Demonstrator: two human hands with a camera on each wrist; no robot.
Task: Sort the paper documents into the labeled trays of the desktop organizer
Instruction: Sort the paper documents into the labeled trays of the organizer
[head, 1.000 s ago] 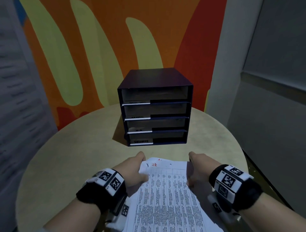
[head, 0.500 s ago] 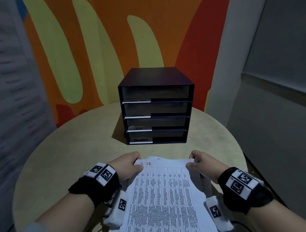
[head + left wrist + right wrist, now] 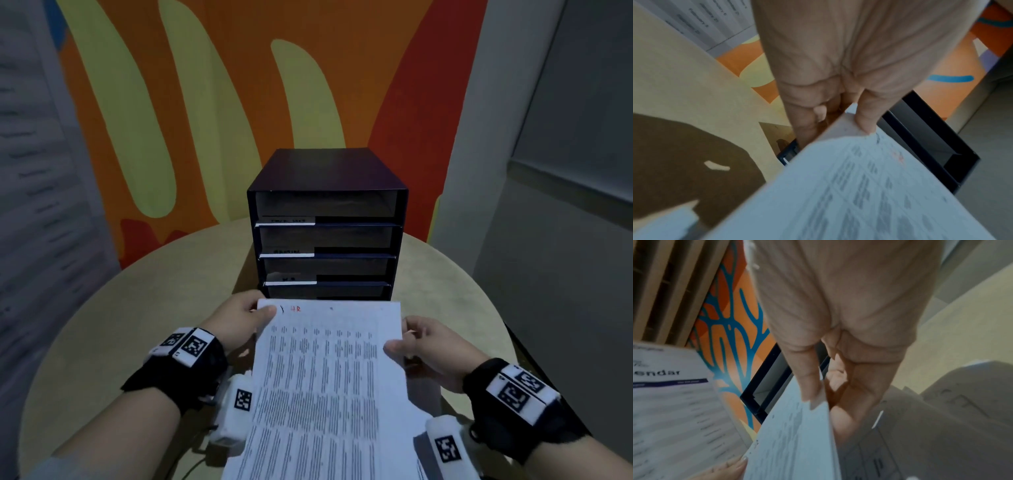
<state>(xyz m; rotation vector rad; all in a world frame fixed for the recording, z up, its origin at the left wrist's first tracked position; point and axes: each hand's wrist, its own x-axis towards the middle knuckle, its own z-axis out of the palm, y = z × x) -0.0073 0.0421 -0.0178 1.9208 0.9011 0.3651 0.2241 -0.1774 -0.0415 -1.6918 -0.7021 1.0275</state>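
We hold one sheet (image 3: 329,370) between us, left hand (image 3: 236,322) on its far-left corner, right hand (image 3: 428,349) on its right edge. Beyond our grip the organizer (image 3: 327,226) stands on the table (image 3: 144,308), trays stacked, openings facing us. More papers (image 3: 931,426) lie on the table under the right hand.

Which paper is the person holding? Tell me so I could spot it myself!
Find the round tan table with the dark organizer standing on it. Just in front of the organizer, the left hand and right hand hold up one white sheet. It is packed with small print and has red handwriting at its top.
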